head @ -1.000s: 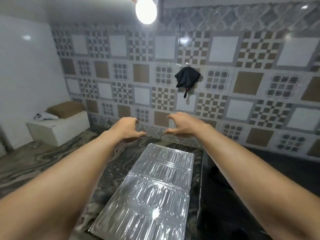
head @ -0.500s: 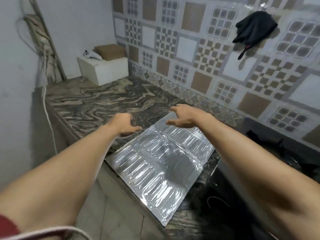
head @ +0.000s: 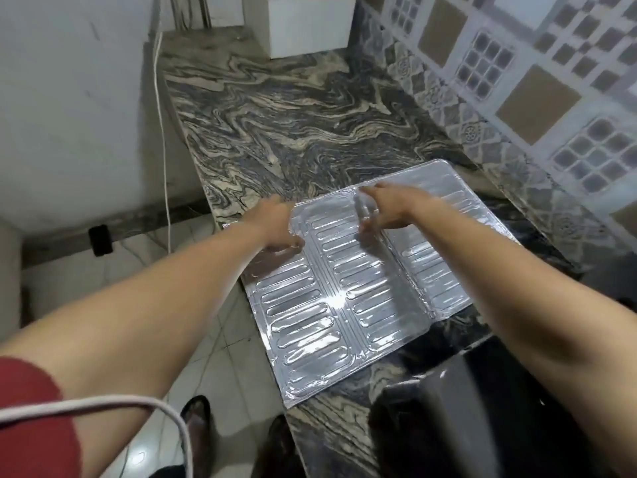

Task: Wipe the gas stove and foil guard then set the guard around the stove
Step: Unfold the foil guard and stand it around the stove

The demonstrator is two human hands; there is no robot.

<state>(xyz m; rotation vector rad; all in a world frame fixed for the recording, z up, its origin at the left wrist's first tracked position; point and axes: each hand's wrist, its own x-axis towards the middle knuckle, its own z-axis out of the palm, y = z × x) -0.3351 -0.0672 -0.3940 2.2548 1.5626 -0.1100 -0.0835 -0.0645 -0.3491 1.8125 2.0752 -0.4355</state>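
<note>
Foil guard [head: 344, 298] unfolded on the worktop [head: 293, 125], reaching its front edge, long axis toward the tiled wall [head: 537, 98]; left hand [head: 279, 225] at its far front corner, grip unclear; right hand [head: 386, 208] open-fingered on a fold.

One foil guard [head: 348, 298], two hands [head: 280, 225] [head: 387, 208]

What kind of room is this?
Most likely a home kitchen: a swirled grey-and-beige stone countertop, a patterned tiled wall behind it, and a silver embossed foil stove guard lying flat on the countertop.
</note>
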